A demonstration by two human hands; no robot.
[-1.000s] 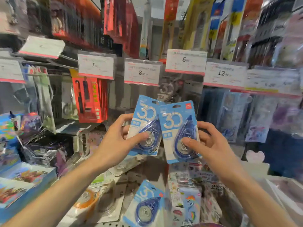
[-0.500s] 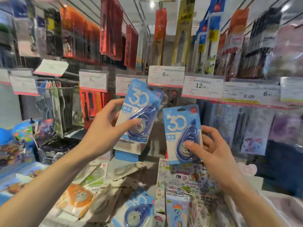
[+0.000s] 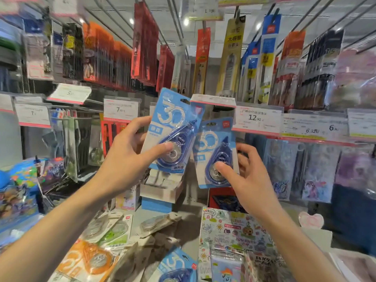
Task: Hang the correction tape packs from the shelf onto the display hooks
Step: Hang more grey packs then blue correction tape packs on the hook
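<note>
My left hand grips a blue correction tape pack, tilted, with its hang hole raised next to a flipped-up price tag on a display hook. Lower and to the right, my right hand holds a second blue correction tape pack upright. The hook's rod behind the tag is hidden. On the shelf below lie another blue pack, an orange pack and several pale ones.
Price tags line the hook row; packaged pens and knives hang above. Sticker sets lie front right, an open cardboard box stands behind the hands, toy boxes at left.
Both hands have risen with their packs. The left pack has moved up and right to the flipped-up price tag; the right pack follows below it. The view has tilted upward.
</note>
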